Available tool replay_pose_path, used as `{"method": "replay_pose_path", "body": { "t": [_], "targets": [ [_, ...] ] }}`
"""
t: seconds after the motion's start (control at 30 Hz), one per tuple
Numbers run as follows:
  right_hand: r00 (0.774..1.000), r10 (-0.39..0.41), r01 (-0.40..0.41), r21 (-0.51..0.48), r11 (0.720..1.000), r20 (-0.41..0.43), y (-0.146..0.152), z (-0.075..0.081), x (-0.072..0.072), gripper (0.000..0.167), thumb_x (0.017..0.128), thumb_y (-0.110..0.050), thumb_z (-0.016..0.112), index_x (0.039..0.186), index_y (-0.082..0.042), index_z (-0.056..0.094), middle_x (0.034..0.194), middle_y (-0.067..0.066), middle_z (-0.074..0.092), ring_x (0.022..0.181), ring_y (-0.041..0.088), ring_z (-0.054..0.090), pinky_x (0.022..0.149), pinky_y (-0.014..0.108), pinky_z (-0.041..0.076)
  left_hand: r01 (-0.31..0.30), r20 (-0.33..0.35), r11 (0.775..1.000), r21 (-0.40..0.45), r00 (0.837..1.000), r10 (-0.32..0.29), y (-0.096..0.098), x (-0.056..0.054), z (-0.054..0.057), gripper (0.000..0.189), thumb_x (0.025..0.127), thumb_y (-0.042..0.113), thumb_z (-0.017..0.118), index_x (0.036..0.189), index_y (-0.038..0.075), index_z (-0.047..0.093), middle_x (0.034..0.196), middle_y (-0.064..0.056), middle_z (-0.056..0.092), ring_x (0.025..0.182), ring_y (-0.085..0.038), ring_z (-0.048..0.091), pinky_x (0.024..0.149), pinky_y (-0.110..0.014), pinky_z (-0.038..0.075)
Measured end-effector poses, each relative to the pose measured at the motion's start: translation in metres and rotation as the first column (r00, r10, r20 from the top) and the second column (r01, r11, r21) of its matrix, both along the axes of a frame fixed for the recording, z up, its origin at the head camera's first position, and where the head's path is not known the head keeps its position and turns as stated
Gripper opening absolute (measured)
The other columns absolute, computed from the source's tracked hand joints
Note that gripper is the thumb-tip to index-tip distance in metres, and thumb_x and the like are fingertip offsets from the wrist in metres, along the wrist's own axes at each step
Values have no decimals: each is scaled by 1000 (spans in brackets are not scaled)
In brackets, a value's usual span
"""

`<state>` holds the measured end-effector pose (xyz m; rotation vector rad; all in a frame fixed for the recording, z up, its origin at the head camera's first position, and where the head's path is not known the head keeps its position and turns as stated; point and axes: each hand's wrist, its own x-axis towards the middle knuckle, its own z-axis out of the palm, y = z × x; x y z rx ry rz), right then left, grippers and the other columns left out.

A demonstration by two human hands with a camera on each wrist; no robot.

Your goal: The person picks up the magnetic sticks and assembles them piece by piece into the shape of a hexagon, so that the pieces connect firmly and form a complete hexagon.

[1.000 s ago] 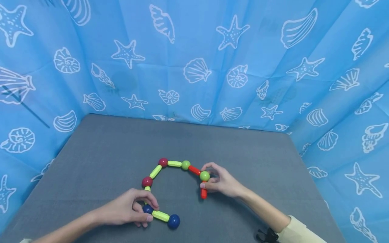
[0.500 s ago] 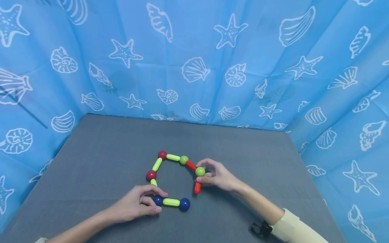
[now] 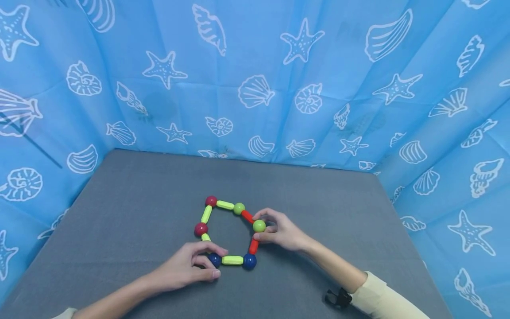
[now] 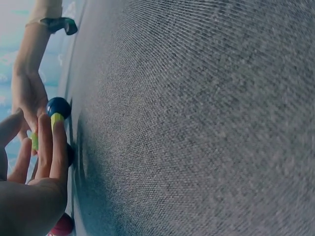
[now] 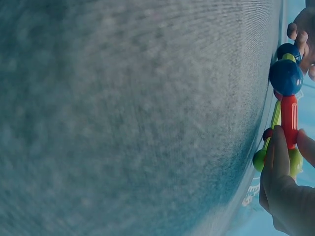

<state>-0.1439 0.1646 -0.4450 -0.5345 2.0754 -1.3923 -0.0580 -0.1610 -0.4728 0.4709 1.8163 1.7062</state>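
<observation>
A ring of magnetic balls and rods lies on the grey table. My left hand (image 3: 185,268) grips the near-left blue ball (image 3: 215,260) between thumb and fingers. From it a yellow-green rod (image 3: 233,260) runs to a second blue ball (image 3: 249,261). My right hand (image 3: 284,231) pinches a green ball (image 3: 259,226) on the right side. Below that ball a red rod (image 5: 289,118) meets the second blue ball in the right wrist view. Another red rod (image 3: 247,216) leads to the far green ball (image 3: 239,208). Two dark red balls, one of them the far ball (image 3: 211,201), form the left side.
The grey cloth-covered table (image 3: 159,186) stretches around the ring. A blue curtain (image 3: 255,119) with white shells and starfish hangs behind and at both sides. A black device (image 3: 338,298) sits at the right sleeve (image 3: 384,294).
My left hand has moved right and away from me with the blue ball, swinging the second blue ball up to the red rod's end. My right hand has shifted slightly left. The gap has closed.
</observation>
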Motion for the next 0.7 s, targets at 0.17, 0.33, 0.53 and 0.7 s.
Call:
{"method": "replay_pose_path", "body": {
  "t": [0.17,0.33,0.53,0.7],
  "targets": [
    [1000,5,-5,3,1000,-7,1,-1,-1,48,101,-12,76,143,-4,54,140,26,59,95,27,78,83,25,59,16,-17,1000,9,1000,-16,-2,-4,2,45,104,14,74,144,-1,61,146,-24,66,98,-10,79,91,-23,62],
    [990,80,-82,-9,997,-116,7,-14,-10,48,103,-21,75,144,-6,53,138,23,61,99,24,77,82,30,62,-25,-95,999,-37,995,22,-16,-20,4,45,103,17,75,143,1,61,132,-26,73,97,-13,79,86,-27,63],
    [975,135,-139,-5,990,-178,12,-21,-19,48,104,-27,75,141,-5,54,134,22,63,92,19,79,81,34,66,-259,-255,956,-137,942,219,-31,-46,2,46,99,20,81,138,1,63,133,-24,68,99,-13,75,79,-29,65],
    [987,89,-83,53,995,-132,9,-13,-22,44,103,-22,75,138,-1,57,126,23,64,85,20,80,75,36,68,-422,-389,874,-239,867,313,-35,-64,-3,60,96,28,85,147,7,59,147,-19,60,120,-28,69,90,-31,65]
  ]
}}
